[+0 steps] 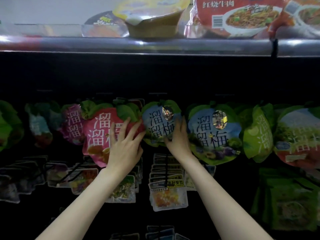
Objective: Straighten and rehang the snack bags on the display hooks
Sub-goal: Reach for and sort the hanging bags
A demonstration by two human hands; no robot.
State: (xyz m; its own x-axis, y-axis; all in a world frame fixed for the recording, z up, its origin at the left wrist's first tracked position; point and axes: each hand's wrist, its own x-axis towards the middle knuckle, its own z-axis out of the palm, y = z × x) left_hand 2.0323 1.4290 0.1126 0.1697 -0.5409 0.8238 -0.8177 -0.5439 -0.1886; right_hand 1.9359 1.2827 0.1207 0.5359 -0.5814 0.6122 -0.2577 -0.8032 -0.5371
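Observation:
A row of round snack bags hangs on display hooks across the dark rack. My left hand (pixel 124 144) lies with spread, straight fingers on the right side of a pink bag (pixel 97 134). Just to its right hangs a blue bag (pixel 155 122); my right hand (pixel 178 137) holds its lower right edge, fingers up along the front and the thumb curled under the bottom. A second blue bag (pixel 213 134) hangs to the right of that hand. The hooks themselves are mostly hidden in shadow behind the bags' green tops.
Green bags (pixel 258 134) hang farther right, and darker bags (pixel 39 125) at the left. Below hang rows of small clear snack packs (pixel 166 193) on black hooks. A metal shelf rail (pixel 155 44) above carries instant noodle bowls (pixel 152 16).

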